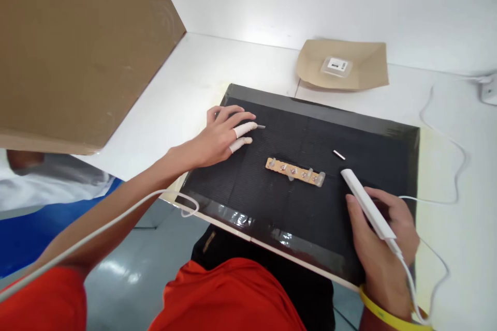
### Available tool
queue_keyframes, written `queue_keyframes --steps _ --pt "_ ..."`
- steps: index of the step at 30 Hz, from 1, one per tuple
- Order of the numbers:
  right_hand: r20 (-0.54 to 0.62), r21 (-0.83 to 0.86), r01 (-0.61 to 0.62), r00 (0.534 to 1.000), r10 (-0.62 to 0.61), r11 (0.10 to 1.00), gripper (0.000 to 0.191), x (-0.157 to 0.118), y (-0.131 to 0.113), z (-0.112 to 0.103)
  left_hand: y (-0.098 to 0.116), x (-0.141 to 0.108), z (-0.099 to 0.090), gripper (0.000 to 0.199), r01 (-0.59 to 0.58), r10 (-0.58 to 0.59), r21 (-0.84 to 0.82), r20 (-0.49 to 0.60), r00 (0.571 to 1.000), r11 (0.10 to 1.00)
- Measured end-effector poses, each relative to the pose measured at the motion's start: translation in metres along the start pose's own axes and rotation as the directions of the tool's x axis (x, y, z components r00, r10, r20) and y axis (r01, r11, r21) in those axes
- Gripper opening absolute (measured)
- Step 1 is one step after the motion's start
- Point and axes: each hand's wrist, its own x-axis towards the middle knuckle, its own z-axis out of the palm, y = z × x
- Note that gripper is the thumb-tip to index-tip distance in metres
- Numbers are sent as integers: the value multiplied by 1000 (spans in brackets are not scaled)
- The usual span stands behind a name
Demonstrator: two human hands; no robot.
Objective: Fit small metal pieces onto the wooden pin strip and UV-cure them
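My left hand (227, 133) lies on the black mat (248, 181) with its fingers stretched out and apart. Two of its digits wear pale finger cots, and one covered tip meets the end of a small grey strip (261, 126). In my right hand (388, 238) is a slim white stick-shaped device (368, 202) with a cable at its lower end, its tip pointing up and left. Just beyond that tip rests a small shiny metal bar (339, 155). Between my hands sits a tan notched strip (297, 171) carrying several clear and metal bits.
A brown paper tray (365, 80) holding a small clear labelled case (337, 66) stands at the back. At left rises a large brown cardboard panel (85, 46). White cables (454, 201) run along the right of the table and across my left arm. Someone's clothing shows at far left.
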Motion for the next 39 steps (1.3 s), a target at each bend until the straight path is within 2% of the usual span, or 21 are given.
queue_keyframes --steps 3,6,10,12,13,19,23,27,30,35,39 --pt "-3 -10 21 1000 -21 1000 36 1 5 1 -11 9 -8 38 29 -24 -56 88 996 998" --pt "-3 -14 28 1000 -28 999 37 1 7 2 -25 32 -17 52 -5 9 -20 244 970 1000" --pt "-5 -15 27 1000 -27 1000 39 2 7 2 -41 74 -26 59 -144 145 -39 473 869 989" --pt "-5 -10 40 999 -40 999 40 2 6 2 -44 91 -29 56 -202 201 -59 548 812 978" --pt "-4 -7 48 999 -48 999 40 2 6 2 -44 98 -29 54 -219 221 -71 563 797 973" --pt "2 11 65 998 -65 998 38 1 8 3 -41 114 -26 46 -286 302 -114 528 794 951" --pt "6 24 76 997 -76 997 36 1 7 2 -47 119 -18 43 -303 327 -134 525 786 943" --pt "6 15 86 996 -86 996 34 1 7 1 -54 124 -11 26 -305 344 -162 509 789 938" --pt "10 10 89 996 -89 996 33 0 7 1 -56 123 -8 15 -277 350 -220 466 813 935" --pt "16 5 83 996 -83 997 33 0 4 0 -61 111 -6 25 -215 312 -269 399 862 939" --pt "24 13 80 996 -80 997 34 0 1 -1 -65 103 -9 35 -244 318 -229 390 864 942"
